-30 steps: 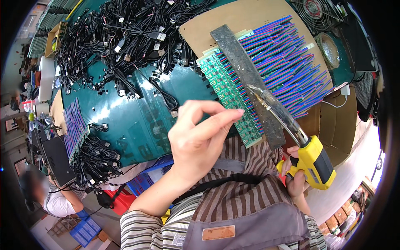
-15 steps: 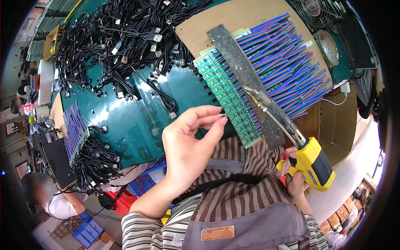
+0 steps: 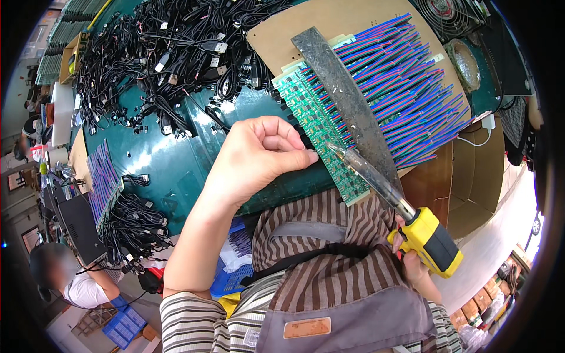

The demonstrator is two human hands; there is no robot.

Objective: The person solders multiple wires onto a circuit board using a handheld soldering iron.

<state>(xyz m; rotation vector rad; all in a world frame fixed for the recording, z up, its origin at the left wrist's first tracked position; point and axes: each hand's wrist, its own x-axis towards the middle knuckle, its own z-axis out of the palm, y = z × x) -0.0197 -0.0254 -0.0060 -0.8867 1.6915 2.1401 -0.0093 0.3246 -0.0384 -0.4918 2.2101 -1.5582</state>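
A strip of green circuit boards point(image 3: 315, 126) lies on a brown board point(image 3: 306, 23), with rows of red, blue and green wires point(image 3: 406, 88) pinned under a grey metal bar point(image 3: 344, 97). My left hand point(image 3: 256, 156) is curled with thumb and forefinger pinched at the boards' near edge; whether it holds anything between them is hidden. My right hand point(image 3: 412, 262) grips a yellow-handled soldering iron point(image 3: 432, 241), whose tip point(image 3: 329, 146) rests on the boards right beside my left fingertips.
A heap of black cables point(image 3: 159, 59) with plugs covers the far left of the green table point(image 3: 159, 159). More cables point(image 3: 132, 226) and a wired board strip point(image 3: 103, 176) lie at left. A fan point(image 3: 453, 15) sits far right. Another person point(image 3: 65, 276) sits lower left.
My left hand has dropped from open, raised fingers to a closed pinch at the circuit boards' edge, beside the iron's tip. The iron has stayed nearly in place.
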